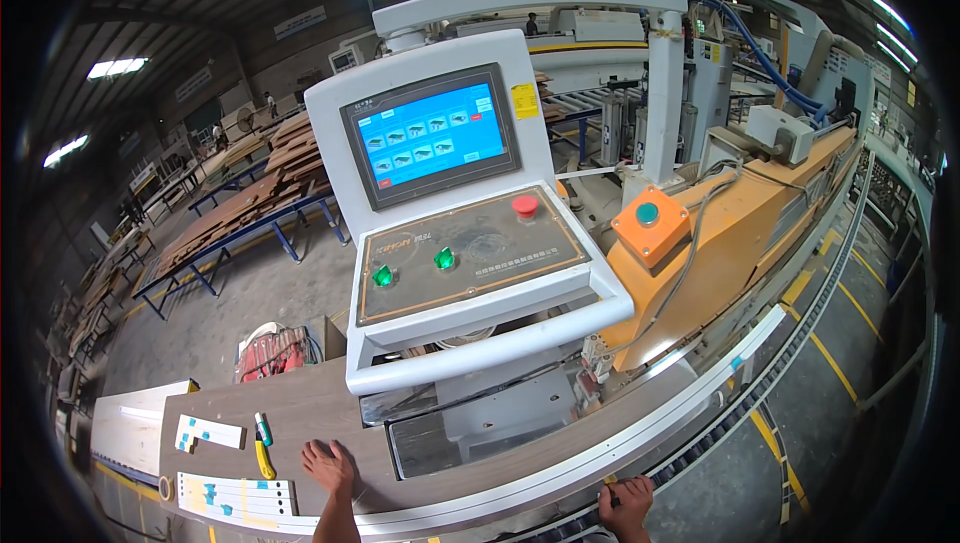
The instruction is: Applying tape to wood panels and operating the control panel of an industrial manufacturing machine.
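Observation:
My left hand [328, 465] rests on the brown board [300, 408], fingers spread and holding nothing. Close to its left lie a yellow utility knife [264, 460] and a slim green-and-white tool [263, 429], perhaps a marker. Further left are short white strips [235, 500] with dark holes and bits of blue tape, and a smaller white piece [210, 433]. A long white strip [600, 458] curves along the board's near edge and off to the right. Beside that strip, my right hand [626, 503] is closed; what its fingers hold is hidden.
Ahead stands a grey control console with a lit screen [430, 138], green knobs [444, 259] and a red button [525, 206]. An orange box [650, 226] with a green button sits on the orange machine [720, 243]. A roller track [780, 363] runs right. Stacked boards [250, 203] lie behind left.

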The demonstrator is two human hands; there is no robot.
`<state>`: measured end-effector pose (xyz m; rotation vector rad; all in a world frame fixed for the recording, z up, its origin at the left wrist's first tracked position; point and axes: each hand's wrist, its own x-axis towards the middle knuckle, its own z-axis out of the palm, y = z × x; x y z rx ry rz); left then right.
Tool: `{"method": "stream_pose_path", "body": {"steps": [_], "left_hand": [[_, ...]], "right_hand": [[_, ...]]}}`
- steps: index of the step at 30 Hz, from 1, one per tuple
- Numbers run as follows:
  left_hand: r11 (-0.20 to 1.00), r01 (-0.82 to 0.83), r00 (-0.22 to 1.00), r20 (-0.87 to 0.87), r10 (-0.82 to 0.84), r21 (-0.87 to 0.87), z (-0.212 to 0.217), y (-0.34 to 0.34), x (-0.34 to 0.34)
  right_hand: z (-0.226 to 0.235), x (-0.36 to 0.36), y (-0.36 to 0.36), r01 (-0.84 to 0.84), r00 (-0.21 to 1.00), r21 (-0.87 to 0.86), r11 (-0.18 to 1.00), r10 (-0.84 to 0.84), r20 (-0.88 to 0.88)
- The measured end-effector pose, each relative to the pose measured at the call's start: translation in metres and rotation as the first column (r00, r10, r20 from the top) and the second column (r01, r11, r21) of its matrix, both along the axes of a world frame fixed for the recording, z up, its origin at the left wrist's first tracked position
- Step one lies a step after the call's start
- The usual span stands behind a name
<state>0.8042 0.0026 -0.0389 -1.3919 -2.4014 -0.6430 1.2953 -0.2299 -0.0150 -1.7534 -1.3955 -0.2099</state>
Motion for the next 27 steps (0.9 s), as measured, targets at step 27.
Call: {"method": "stream_pose_path", "body": {"steps": [27], "left_hand": [[1.0, 0.003, 1.0, 0.01, -0.003, -0.01, 0.0065, -0.0007, 0.0037]], "right_hand": [[0.0003, -0.0002, -0.0008, 0.016, 1.0, -0.007, 1.0, -0.016, 0.013]]}}
